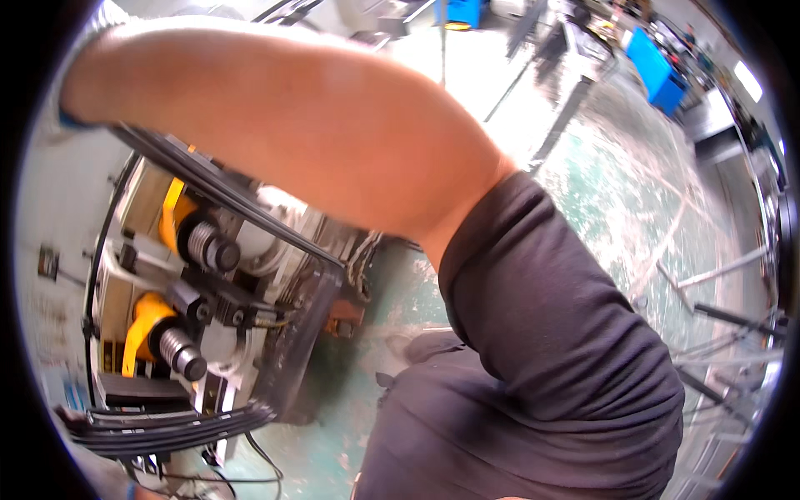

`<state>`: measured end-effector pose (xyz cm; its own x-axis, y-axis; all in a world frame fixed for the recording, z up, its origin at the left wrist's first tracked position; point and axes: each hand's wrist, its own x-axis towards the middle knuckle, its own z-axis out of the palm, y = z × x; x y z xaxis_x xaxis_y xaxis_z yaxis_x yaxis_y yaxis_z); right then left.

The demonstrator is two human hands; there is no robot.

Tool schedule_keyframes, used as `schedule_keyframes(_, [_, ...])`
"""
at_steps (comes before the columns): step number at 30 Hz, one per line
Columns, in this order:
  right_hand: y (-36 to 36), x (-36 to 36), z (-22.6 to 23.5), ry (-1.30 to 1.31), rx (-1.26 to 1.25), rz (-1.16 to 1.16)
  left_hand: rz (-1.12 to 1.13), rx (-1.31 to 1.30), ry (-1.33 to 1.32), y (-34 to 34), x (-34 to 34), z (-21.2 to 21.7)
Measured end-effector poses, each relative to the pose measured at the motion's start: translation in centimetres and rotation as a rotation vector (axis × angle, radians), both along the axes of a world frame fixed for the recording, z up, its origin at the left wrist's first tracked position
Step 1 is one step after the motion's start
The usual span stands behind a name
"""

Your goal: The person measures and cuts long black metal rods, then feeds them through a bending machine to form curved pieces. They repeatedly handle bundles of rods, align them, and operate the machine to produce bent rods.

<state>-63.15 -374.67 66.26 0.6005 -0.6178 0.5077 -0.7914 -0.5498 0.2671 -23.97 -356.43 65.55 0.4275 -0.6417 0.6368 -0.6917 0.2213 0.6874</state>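
Note:
My bare right forearm crosses the upper part of the view from a dark sleeve. My right hand (93, 29), in a pale glove with a blue cuff, lies at the far upper-left rim, and its fingers are hidden. A bundle of black bent-bar frames (321, 308) spans the left side, its upper bars passing beneath my right wrist. At the lower left, my gloved left hand (96, 475) is partly cut off and appears closed round the lower bars. Behind the bundle is a machine with two yellow brackets (148, 321) and ribbed metal cylinders (179, 350).
A pale machine panel (50, 208) stands at the left. Black cables (267, 458) hang low beside it. Worn green floor (600, 192) stretches to the right, where metal bars and stands (725, 267) lie near the rim. A blue bin (654, 71) is farther back.

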Motion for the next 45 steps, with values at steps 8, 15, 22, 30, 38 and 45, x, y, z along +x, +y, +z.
schedule_keyframes(8, [19.6, -13.6, -5.3, -0.645, 0.02, -0.218, -0.257, 0.393, 0.455, 4.4, -20.7, -21.0])
schedule_keyframes(15, [25.1, -24.3, -14.1, -0.403, 0.239, -0.238, -0.795, 0.567, 0.139, 12.9, -29.9, -26.9])
schedule_keyframes(22, [28.7, -38.3, -20.4, -0.104, 0.544, -0.307, -0.784, 0.015, -0.7, 10.3, -51.8, -19.3])
schedule_keyframes(30, [29.2, -53.2, -23.7, -0.002, 0.542, -0.275, -1.019, 0.103, -0.718, 5.0, -69.9, -29.4])
schedule_keyframes(38, [28.9, -75.7, -17.6, 0.222, -0.014, -0.582, -1.1, 0.345, -0.295, -5.4, -74.5, -38.4])
schedule_keyframes(45, [26.7, -86.7, -12.1, 0.049, 0.115, -0.859, -1.162, 0.593, -0.145, -14.5, -80.6, -52.5])
